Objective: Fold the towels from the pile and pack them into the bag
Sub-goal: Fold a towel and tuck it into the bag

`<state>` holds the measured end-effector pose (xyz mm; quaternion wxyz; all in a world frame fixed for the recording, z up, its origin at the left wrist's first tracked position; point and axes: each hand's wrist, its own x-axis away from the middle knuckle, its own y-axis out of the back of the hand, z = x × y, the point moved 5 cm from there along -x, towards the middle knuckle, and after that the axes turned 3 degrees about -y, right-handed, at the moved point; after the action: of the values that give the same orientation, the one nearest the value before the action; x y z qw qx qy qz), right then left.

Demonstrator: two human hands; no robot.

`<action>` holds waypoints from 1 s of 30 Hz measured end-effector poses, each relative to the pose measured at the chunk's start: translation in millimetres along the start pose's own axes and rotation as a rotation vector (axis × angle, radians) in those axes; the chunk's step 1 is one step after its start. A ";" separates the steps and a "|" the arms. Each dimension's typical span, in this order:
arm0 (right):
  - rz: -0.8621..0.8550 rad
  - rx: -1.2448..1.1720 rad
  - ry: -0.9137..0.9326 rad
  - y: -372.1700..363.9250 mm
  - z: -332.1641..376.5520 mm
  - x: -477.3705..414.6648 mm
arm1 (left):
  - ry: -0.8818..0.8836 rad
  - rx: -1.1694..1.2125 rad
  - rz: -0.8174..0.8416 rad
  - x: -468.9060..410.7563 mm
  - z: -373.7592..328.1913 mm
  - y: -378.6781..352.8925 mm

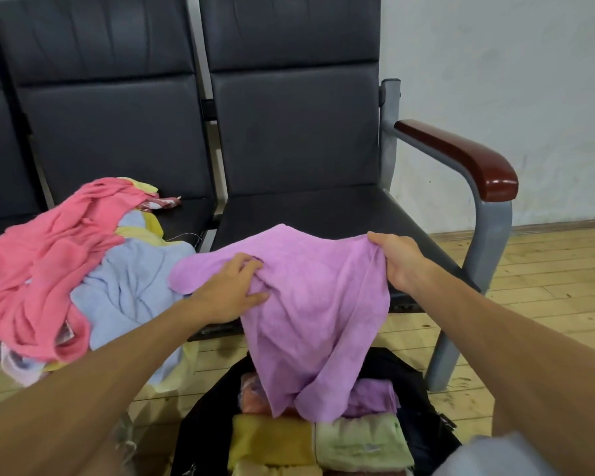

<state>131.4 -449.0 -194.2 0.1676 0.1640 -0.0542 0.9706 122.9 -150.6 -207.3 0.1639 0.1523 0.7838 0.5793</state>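
right hand (397, 261) pinching purple towel (316, 314), left hand (229, 292) gripping

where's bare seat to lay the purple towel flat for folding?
Free: right seat between the armrest and seat gap, behind the purple towel. Crowded: left seat under the towel pile; the bag already holds folded towels.

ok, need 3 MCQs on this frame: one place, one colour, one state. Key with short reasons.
1. Where is the bag?
A. on the seat
B. on the floor
C. on the armrest

2. What colour is the towel being held?
A. purple
B. white
C. black

3. What state is that towel in?
A. folded
B. rolled
C. unfolded

Key: 1 B, it sits on the wooden floor below the seat. 2 A, purple cloth is gripped by left hand and right hand. 3 C, it hangs loose.
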 end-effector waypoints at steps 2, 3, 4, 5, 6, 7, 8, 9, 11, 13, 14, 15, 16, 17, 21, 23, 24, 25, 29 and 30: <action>-0.015 0.059 0.016 4.3 0.4 0.9 | 0.133 -0.142 -0.090 6.2 3.0 9.7; -0.024 0.091 0.024 6.2 -0.2 0.9 | 0.188 -0.173 -0.072 9.8 2.7 10.0; -0.033 0.121 0.031 7.9 -1.3 0.5 | 0.223 -0.185 -0.025 11.6 2.0 6.7; -0.040 0.151 0.032 9.5 -2.5 0.8 | 0.238 -0.200 0.022 13.5 0.9 3.6; -0.041 0.177 0.030 10.1 -3.8 0.8 | 0.235 -0.203 0.050 14.0 -0.1 1.6; -0.037 0.196 0.025 10.9 -4.9 0.7 | 0.226 -0.182 0.065 14.1 -1.3 1.1; -0.030 0.202 0.023 11.2 -5.7 -0.1 | 0.217 -0.148 0.063 13.4 -0.9 1.0; -0.022 0.197 0.018 11.5 -6.0 -0.5 | 0.205 -0.104 0.045 12.1 -1.0 1.6; -0.007 0.157 0.003 11.3 -5.1 -0.5 | 0.211 0.058 -0.050 11.7 -6.4 11.2; 0.008 0.079 -0.010 11.0 -3.7 0.4 | 0.269 0.349 -0.168 13.8 -13.1 24.7; 0.022 0.031 -0.018 10.3 -3.4 0.4 | 0.290 0.537 -0.200 15.9 -19.6 30.9; 0.039 -0.014 -0.028 9.3 -2.3 1.8 | 0.302 0.736 -0.221 18.4 -27.0 36.6; 0.057 -0.056 -0.036 8.3 -1.3 4.0 | 0.318 0.883 -0.241 20.5 -32.7 41.8; 0.069 -0.091 -0.046 8.0 0.0 6.7 | 0.343 0.956 -0.277 22.9 -34.9 46.4; 0.086 -0.188 -0.068 12.1 9.3 20.0 | 0.493 1.204 -0.441 37.9 -44.5 55.2; 0.103 -0.228 -0.066 20.7 12.5 27.6 | 0.589 1.357 -0.422 43.9 -49.0 50.0; 0.117 -0.242 -0.059 25.9 14.0 30.3 | 0.593 1.408 -0.406 45.1 -49.7 49.7; 0.126 -0.265 -0.049 31.5 15.1 32.2 | 0.602 1.450 -0.415 46.8 -48.4 50.6; 0.127 -0.348 -0.049 41.6 18.1 31.9 | 0.723 1.620 -0.365 49.5 -30.7 42.9; 0.127 -0.357 -0.053 39.6 17.2 31.2 | 0.680 1.629 -0.330 48.8 -31.8 44.7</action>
<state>95.2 -479.4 -169.5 0.1311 0.1533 -0.2399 0.9496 67.4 -144.4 -159.7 -0.1547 -0.0728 0.9699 -0.1733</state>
